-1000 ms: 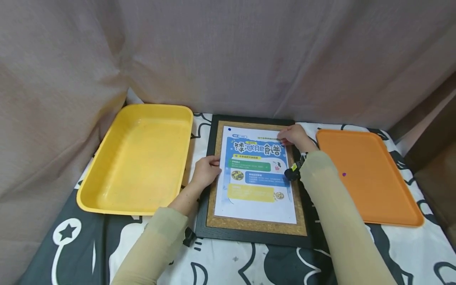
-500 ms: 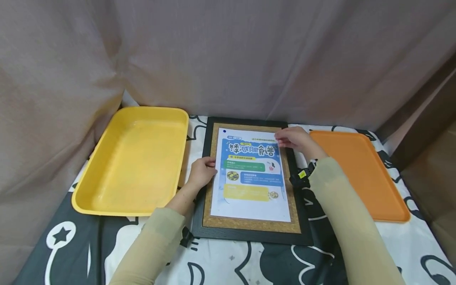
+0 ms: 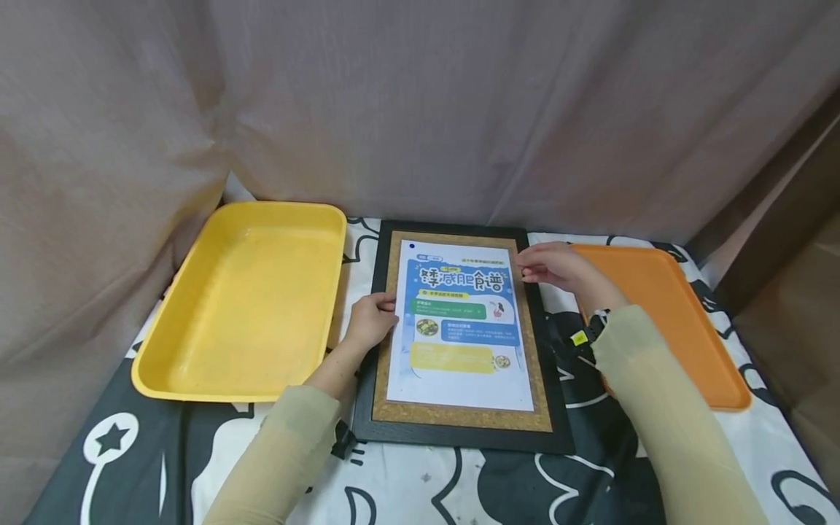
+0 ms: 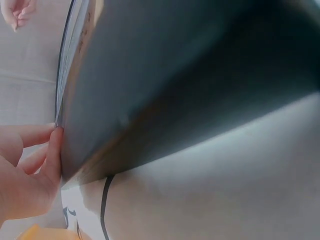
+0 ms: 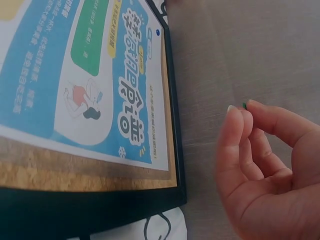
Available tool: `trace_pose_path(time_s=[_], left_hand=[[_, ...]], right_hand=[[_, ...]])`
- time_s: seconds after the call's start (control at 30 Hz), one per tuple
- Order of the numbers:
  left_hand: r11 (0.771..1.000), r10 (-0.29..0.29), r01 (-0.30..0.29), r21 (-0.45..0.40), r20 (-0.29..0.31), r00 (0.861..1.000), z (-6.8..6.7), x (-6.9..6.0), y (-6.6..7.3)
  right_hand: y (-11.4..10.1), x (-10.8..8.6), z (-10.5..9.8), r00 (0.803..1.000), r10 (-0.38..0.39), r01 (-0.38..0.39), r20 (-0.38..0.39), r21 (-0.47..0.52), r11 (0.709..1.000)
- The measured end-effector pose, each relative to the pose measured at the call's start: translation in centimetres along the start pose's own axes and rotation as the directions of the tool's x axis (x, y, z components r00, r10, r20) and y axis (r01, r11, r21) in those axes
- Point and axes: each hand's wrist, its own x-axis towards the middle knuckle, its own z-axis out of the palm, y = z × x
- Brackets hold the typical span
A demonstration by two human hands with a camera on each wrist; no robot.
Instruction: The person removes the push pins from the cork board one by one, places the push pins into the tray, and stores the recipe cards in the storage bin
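Fingers of the left hand (image 3: pixel 371 321), fairly straight, press at the left edge of the sheet (image 3: pixel 461 324), which lies flat on the corkboard (image 3: pixel 459 414), a blue pin (image 3: pixel 412 246) in its upper-left corner. The right hand (image 3: pixel 563 270) pinches a small green piece (image 5: pixel 244 106), likely a pin, just right of the sheet. Best keep the paper taut and push straight down through the upper-right corner. Half a second ago the right fingertips were over that corner; now they are off it.
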Motion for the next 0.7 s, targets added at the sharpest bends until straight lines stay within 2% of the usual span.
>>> trace_pose_path(time_s=[0.33, 0.7], left_hand=[[1.000, 0.019, -0.019, 0.010, -0.002, 1.000, 0.0, 0.1, -0.2], [1.000, 0.002, -0.002, 0.004, 0.006, 1.000, -0.1, 0.1, 0.0]], right_hand=[[0.9, -1.7, -1.7, 1.000, -0.003, 0.003, 0.005, -0.031, 1.000], [2.5, -3.5, -4.0, 0.999, 0.007, -0.008, 0.038, 0.044, 0.999]])
